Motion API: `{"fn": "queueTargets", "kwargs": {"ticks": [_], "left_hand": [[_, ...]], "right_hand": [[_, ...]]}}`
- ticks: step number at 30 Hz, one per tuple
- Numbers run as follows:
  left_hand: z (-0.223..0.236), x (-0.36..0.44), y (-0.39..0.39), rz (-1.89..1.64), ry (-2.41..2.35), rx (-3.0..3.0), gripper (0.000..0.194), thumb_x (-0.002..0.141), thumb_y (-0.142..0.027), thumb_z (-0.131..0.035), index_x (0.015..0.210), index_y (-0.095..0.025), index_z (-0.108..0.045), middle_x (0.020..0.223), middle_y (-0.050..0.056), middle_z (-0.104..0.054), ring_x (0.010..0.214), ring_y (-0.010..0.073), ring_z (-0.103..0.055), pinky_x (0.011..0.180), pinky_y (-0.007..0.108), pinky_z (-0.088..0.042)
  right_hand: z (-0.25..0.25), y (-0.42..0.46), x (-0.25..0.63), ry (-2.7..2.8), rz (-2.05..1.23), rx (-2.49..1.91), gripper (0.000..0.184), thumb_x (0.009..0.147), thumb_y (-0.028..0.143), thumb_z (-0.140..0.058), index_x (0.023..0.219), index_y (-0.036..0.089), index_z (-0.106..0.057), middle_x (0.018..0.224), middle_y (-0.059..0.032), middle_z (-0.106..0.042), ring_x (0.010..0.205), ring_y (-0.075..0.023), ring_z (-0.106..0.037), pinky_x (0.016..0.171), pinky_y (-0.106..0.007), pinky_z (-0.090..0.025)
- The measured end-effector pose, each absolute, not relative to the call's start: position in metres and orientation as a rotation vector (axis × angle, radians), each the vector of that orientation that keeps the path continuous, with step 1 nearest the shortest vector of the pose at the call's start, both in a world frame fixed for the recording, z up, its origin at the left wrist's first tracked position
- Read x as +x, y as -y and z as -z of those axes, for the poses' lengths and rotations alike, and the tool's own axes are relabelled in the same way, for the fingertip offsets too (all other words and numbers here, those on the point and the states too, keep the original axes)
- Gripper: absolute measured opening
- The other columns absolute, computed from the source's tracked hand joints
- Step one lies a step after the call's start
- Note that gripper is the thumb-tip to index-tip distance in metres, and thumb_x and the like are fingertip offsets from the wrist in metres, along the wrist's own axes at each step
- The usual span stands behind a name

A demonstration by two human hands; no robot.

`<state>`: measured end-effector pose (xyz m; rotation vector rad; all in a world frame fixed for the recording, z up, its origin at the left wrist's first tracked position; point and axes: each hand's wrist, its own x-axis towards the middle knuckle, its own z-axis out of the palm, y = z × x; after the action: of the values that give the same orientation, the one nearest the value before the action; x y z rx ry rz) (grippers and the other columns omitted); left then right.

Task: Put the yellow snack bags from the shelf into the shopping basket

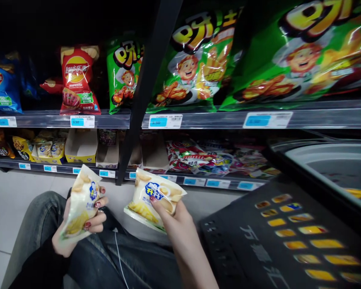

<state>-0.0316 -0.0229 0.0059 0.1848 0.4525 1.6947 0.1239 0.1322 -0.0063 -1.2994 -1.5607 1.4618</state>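
My left hand (94,218) is closed around a small cream-and-yellow snack bag (82,200), which it holds nearly upright above my knees. To the right, my right hand (176,216) pinches a second snack bag (152,194) of the same design, the thumb lying across its front. This bag is tilted, with its printed face toward me. The two bags are apart from each other. Behind them on the low shelf, a yellow-and-white display box (49,154) holds more small bags that look alike.
A black basket (228,237) with yellow items inside stands close on my right. The upper shelf (192,119) carries green chip bags (195,64) and a red Lay's bag (80,80). Below are an open box (81,146) and colourful candy packets (198,156). A dark post (138,84) divides the shelves.
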Motion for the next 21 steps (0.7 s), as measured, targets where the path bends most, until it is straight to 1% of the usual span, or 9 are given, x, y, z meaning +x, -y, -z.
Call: {"fn": "queueTargets", "kwargs": {"ticks": [2, 4, 7, 12, 16, 19, 21], "left_hand": [[-0.0019, -0.0290, 0.0236, -1.660, -0.318, 0.152, 0.014, 0.083, -0.028, -0.044, 0.087, -0.019, -0.053, 0.061, -0.004, -0.049, 0.025, -0.0016, -0.018, 0.026, 0.012, -0.015], [0.0013, -0.0271, 0.0242, -1.624, -0.181, 0.130, 0.011, 0.084, -0.025, -0.043, 0.084, -0.019, -0.052, 0.053, -0.007, -0.045, 0.023, -0.0028, -0.013, 0.025, 0.009, -0.012], [0.0042, -0.0254, 0.0247, -1.598, -0.059, 0.088, 0.007, 0.081, -0.023, -0.048, 0.077, -0.018, -0.049, 0.044, -0.009, -0.040, 0.022, -0.0030, -0.013, 0.024, 0.006, -0.012], [0.0037, -0.0235, 0.0239, -1.610, -0.029, 0.047, 0.015, 0.078, -0.018, -0.051, 0.065, -0.017, -0.043, 0.041, -0.008, -0.041, 0.023, -0.0025, -0.016, 0.025, 0.006, -0.014], [0.0001, -0.0218, 0.0243, -1.621, -0.016, 0.069, 0.020, 0.077, -0.015, -0.053, 0.060, -0.017, -0.042, 0.040, -0.009, -0.038, 0.023, -0.0026, -0.015, 0.025, 0.006, -0.013], [-0.0010, -0.0220, 0.0252, -1.682, -0.116, 0.088, 0.018, 0.076, -0.015, -0.054, 0.061, -0.017, -0.044, 0.037, -0.010, -0.032, 0.025, -0.0015, -0.013, 0.026, 0.007, -0.014], [-0.0010, -0.0232, 0.0239, -1.735, -0.307, 0.101, 0.015, 0.074, -0.019, -0.058, 0.063, -0.016, -0.048, 0.037, -0.011, -0.030, 0.027, -0.0001, -0.017, 0.028, 0.009, -0.018]], "right_hand": [[0.0042, -0.1313, 0.1226, 1.555, -1.476, -1.307, 0.056, 0.060, 0.046, -0.064, 0.106, 0.016, -0.057, 0.099, -0.0107, -0.068, 0.091, -0.0284, -0.063, 0.079, -0.038, -0.049], [0.0028, -0.1306, 0.1216, 1.552, -1.482, -1.320, 0.057, 0.059, 0.048, -0.064, 0.106, 0.017, -0.056, 0.101, -0.0109, -0.068, 0.093, -0.0293, -0.063, 0.081, -0.039, -0.048], [0.0031, -0.1300, 0.1209, 1.556, -1.499, -1.317, 0.057, 0.059, 0.048, -0.063, 0.107, 0.017, -0.056, 0.101, -0.0110, -0.068, 0.092, -0.0286, -0.063, 0.080, -0.038, -0.049], [0.0060, -0.1297, 0.1215, 1.628, -1.457, -1.312, 0.056, 0.062, 0.047, -0.062, 0.107, 0.016, -0.057, 0.097, -0.0109, -0.069, 0.085, -0.0266, -0.065, 0.074, -0.035, -0.050], [0.0025, -0.1286, 0.1204, 1.606, -1.479, -1.309, 0.055, 0.060, 0.048, -0.062, 0.105, 0.016, -0.057, 0.097, -0.0105, -0.069, 0.086, -0.0269, -0.065, 0.075, -0.036, -0.050], [-0.0003, -0.1276, 0.1191, 1.592, -1.484, -1.327, 0.055, 0.059, 0.048, -0.062, 0.103, 0.016, -0.057, 0.096, -0.0104, -0.069, 0.086, -0.0274, -0.064, 0.075, -0.037, -0.050], [-0.0002, -0.1275, 0.1189, 1.600, -1.470, -1.336, 0.055, 0.059, 0.047, -0.063, 0.103, 0.016, -0.058, 0.094, -0.0101, -0.069, 0.085, -0.0273, -0.065, 0.074, -0.036, -0.050]]}}
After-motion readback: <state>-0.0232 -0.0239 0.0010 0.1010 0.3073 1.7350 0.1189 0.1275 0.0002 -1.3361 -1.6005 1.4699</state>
